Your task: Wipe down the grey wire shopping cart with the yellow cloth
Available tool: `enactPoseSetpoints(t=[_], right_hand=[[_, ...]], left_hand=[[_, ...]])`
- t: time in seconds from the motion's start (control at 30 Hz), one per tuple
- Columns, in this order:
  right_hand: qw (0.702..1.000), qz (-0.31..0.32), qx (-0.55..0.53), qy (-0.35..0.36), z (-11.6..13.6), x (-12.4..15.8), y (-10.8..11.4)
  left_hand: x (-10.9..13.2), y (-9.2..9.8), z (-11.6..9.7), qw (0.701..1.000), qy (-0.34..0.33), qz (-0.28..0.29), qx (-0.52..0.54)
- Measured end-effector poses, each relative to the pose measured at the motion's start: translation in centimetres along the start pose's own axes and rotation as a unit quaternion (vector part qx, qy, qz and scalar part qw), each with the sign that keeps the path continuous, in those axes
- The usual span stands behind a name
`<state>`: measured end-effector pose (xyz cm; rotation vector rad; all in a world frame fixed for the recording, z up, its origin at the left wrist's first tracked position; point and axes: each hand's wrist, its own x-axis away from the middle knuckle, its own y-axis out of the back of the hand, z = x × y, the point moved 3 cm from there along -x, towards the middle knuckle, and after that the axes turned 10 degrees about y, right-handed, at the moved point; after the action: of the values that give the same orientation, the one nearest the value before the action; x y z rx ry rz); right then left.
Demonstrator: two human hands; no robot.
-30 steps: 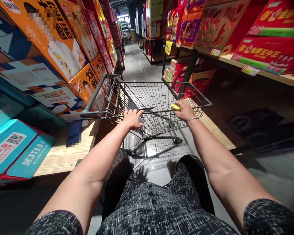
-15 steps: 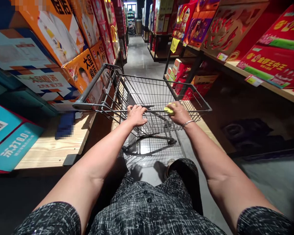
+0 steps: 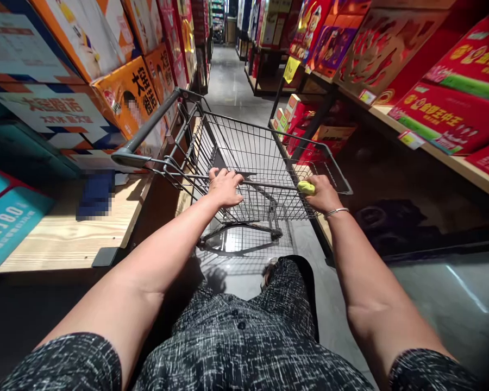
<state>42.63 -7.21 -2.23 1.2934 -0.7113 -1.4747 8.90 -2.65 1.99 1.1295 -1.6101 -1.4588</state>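
Observation:
A grey wire shopping cart (image 3: 244,138) stands sideways in front of me, its handle (image 3: 149,130) to the left. My left hand (image 3: 225,188) grips the near top rail, fingers curled over it and thumb on my side. Farther right along that rail is my right hand (image 3: 325,194), closed around a crumpled yellow cloth (image 3: 306,188) that touches the rail. A bracelet circles the right wrist. The underside of the cloth and some fingertips are hidden.
Orange boxes (image 3: 126,98) are stacked on the left wooden shelf (image 3: 65,239), beside a teal box (image 3: 16,217). Red gift boxes (image 3: 444,117) line the right shelf. A yellow tag (image 3: 291,69) hangs from its end. A tiled aisle (image 3: 228,81) runs ahead between shelves.
My right hand has slid to the right along the rail with the yellow cloth. My left hand keeps its hold on the rail. The view has shifted slightly.

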Motion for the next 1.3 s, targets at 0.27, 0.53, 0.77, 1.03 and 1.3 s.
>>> enactPoseSetpoints(t=[0.27, 0.53, 0.77, 1.03, 1.3], right_hand=[[0.994, -0.106, 0.011, -0.010, 9.4, 0.3, -2.5], [0.986, -0.047, 0.024, 0.161, 15.8, -0.3, -7.0], [0.986, 0.059, 0.040, 0.152, 12.0, 2.9, -14.9], [0.981, 0.175, 0.050, 0.059, 7.3, 8.8, -21.0], [0.986, 0.104, 0.041, 0.123, 6.5, 5.0, -13.1]], left_hand=[[0.1, 0.2, -1.4, 0.998, 0.007, 0.036, -0.057], [0.0, -0.3, -1.5, 0.997, -0.046, 0.037, -0.049], [-0.2, -0.6, -1.3, 0.998, -0.047, 0.046, -0.017], [-0.2, -0.8, -1.1, 0.997, -0.057, 0.042, -0.011], [-0.2, -0.3, -1.5, 0.998, -0.030, 0.044, -0.042]])
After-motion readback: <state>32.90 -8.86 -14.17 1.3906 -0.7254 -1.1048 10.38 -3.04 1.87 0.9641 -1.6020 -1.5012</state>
